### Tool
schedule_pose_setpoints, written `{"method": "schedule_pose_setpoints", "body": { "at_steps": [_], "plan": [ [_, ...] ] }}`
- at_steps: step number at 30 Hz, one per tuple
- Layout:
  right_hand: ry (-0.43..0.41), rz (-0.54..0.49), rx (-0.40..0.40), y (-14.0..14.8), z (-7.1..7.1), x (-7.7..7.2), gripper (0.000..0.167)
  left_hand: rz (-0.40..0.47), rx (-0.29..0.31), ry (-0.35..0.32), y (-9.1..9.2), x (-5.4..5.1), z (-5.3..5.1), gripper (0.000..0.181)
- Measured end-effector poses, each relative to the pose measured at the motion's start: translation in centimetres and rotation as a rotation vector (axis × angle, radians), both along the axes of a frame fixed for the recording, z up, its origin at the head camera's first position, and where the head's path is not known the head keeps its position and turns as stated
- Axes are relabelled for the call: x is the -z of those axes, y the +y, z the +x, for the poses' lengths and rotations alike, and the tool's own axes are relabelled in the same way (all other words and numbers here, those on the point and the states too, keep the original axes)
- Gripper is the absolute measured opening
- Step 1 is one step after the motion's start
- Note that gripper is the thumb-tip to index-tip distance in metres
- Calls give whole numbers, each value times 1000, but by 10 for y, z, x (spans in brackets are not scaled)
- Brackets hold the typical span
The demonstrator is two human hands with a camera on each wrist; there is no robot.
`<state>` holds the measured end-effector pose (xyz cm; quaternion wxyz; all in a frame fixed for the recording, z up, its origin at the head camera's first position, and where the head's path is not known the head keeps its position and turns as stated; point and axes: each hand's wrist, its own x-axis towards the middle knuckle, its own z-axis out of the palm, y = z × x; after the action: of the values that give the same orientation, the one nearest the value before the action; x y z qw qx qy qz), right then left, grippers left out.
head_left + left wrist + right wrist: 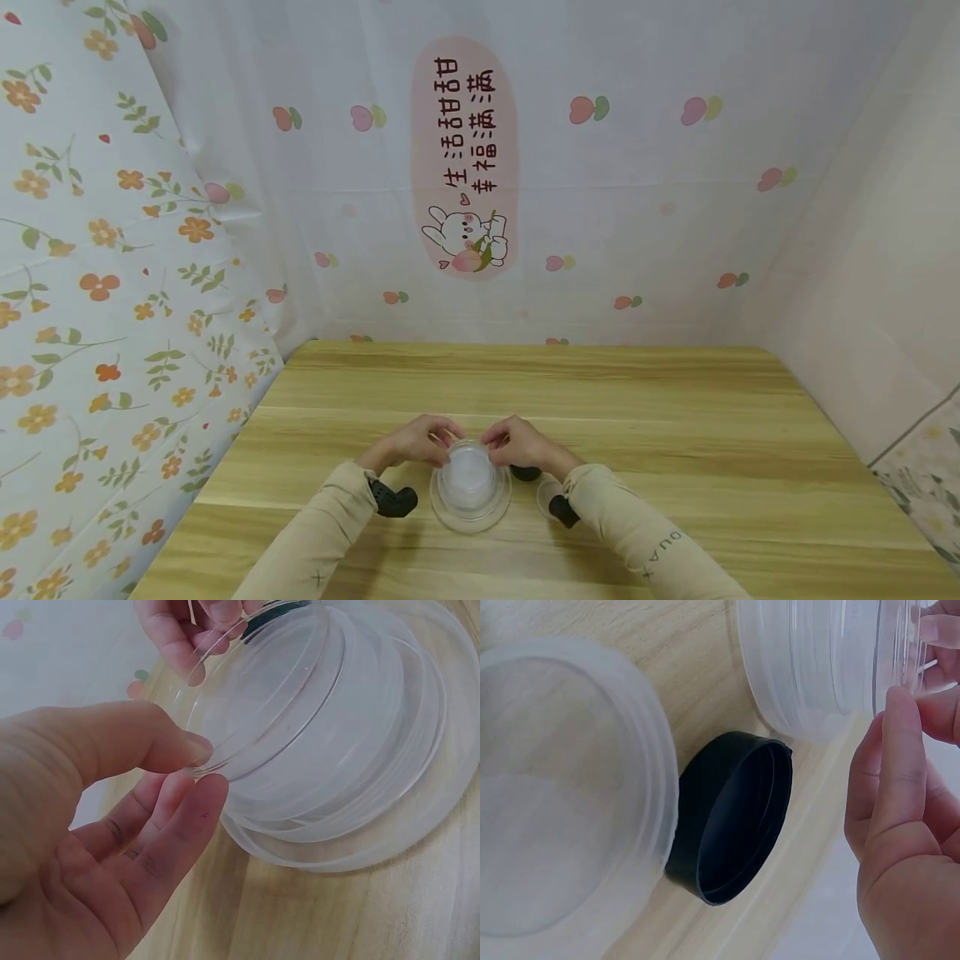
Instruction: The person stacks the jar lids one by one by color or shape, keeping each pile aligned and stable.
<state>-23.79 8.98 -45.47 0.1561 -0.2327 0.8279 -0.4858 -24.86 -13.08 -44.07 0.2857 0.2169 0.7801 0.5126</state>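
Tabletop (637, 396), one clear container stack (468, 483), two hands (422, 440) (521, 443)

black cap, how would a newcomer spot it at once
On the table stands a clear stack. Just to its right, near the right hand, sits the cap. It is round and solid black, while the stack and the nearby clear piece are translucent.
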Motion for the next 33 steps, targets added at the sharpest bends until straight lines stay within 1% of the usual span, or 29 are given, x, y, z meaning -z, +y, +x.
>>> {"method": "schedule_pose_setpoints", "body": {
  "at_steps": [8, 17, 22, 26, 28, 29, 33],
  "plan": [
    [-54, -7, -11, -1, 0, 2, 25, 12, -2, -15, -1, 1, 3, 37],
    [-69, -7, -17, 0, 2, 1, 25, 21, -19, -29, -2, 4, 3, 37],
    [-86, -14, -23, 2, 4, -1, 23, 24, -10, -25, -3, 4, 3, 36],
    [-113, -54, -43, 8, 4, -4, 25, 15, 9, -2, -5, 3, 2, 35],
    [-125, -72, -50, 11, 3, -6, 28, 3, 13, 21, -5, 2, 1, 36],
    [-108, -82, -71, 14, 2, -6, 30, -5, 14, 34, -5, 1, 0, 37],
    [-122, -86, -54, 23, 3, -10, 35, -39, -10, 70, -3, -4, -1, 38]
  ]
}}
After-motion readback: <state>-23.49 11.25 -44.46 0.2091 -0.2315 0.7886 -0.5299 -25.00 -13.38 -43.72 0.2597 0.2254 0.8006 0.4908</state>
